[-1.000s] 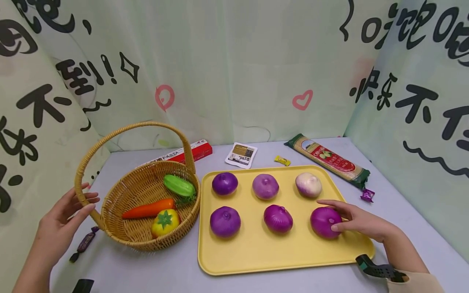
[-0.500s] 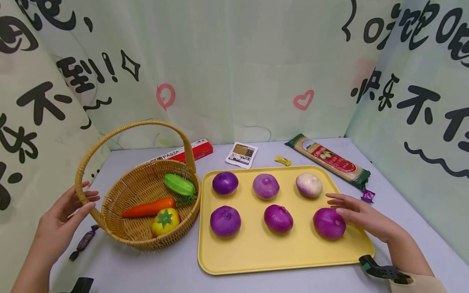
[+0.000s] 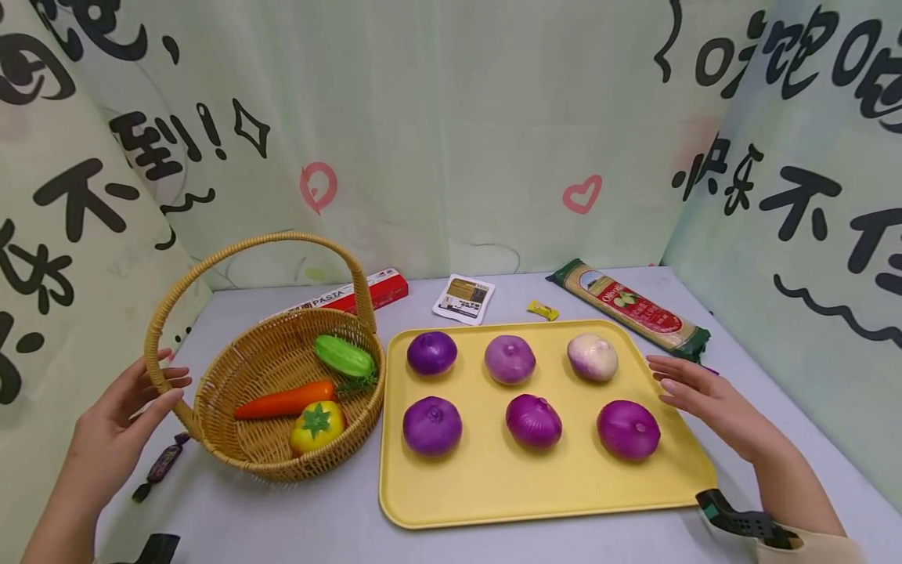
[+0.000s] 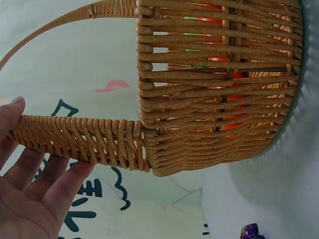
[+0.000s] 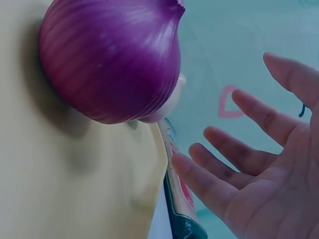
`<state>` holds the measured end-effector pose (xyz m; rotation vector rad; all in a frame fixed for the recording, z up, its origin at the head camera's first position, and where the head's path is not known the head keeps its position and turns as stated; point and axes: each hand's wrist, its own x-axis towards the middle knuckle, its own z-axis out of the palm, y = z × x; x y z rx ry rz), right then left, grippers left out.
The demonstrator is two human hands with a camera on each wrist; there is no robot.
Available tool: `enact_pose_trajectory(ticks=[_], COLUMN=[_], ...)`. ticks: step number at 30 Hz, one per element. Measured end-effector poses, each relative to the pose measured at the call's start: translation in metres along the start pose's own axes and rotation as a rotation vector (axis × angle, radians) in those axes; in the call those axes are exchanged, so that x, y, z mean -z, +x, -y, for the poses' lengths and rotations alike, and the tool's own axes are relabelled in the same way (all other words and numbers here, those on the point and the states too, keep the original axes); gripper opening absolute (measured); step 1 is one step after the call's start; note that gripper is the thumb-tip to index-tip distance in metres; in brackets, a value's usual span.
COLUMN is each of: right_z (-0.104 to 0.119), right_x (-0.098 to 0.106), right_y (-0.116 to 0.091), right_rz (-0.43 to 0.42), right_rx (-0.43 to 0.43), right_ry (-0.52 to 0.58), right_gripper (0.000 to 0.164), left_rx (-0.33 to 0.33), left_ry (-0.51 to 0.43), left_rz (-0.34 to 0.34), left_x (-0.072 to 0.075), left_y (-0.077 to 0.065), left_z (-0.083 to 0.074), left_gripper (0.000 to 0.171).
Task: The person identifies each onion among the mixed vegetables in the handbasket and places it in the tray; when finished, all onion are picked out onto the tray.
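My left hand holds the side of the wicker basket's arched handle, thumb on one side and fingers on the other in the left wrist view. Inside the basket lie a carrot, a short cucumber and a round yellow vegetable with a green star-shaped top. My right hand hangs over the yellow tray's right edge, fingers extended and nothing in them. Closest to it is a purple onion. Several more purple onions and one whitish-purple onion stand in two rows on the tray.
Behind the basket is a red pasta box. A white packet and a yellow candy lie behind the tray, with a green noodle package at back right. A dark wrapped candy lies left of the basket.
My right hand has let go of the front right onion and drawn away to the right, past the tray's edge. The left hand stays on the basket handle.
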<state>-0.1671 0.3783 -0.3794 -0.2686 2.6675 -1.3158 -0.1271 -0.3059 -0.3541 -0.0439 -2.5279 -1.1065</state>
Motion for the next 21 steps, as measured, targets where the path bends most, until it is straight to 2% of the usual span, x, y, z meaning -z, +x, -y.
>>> enact_pose_trajectory(ticks=[7,10,12,15,18,21], right_z=[0.006,0.019,0.032,0.058,0.085,0.111], right_x=[0.011,0.019,0.023,0.024,0.018,0.005], right_y=[-0.001,0.000,0.003,0.007,0.014,0.021], right_rz=[-0.077,-0.117,-0.143,-0.178,-0.218,-0.231], right_rx=[0.016,0.015,0.010,0.041,0.098,0.164], right_ry=[-0.073,-0.128,-0.157,-0.193,-0.274,-0.366], right_gripper=[0.053,0.055,0.057,0.061,0.066,0.072], left_rx=[-0.030,-0.060,-0.079,-0.143,-0.292,-0.429], left_ry=[0.024,0.044,0.064,0.095,0.164,0.309], left_rz=[0.001,-0.028,-0.076,-0.144,-0.177,-0.145], left_x=[0.003,0.006,0.008,0.009,-0.001,-0.021], left_y=[0.004,0.010,0.015,0.024,0.035,0.044], left_z=[-0.001,-0.010,-0.023,-0.056,-0.091,-0.124], left_gripper=[0.054,0.054,0.054,0.056,0.059,0.069])
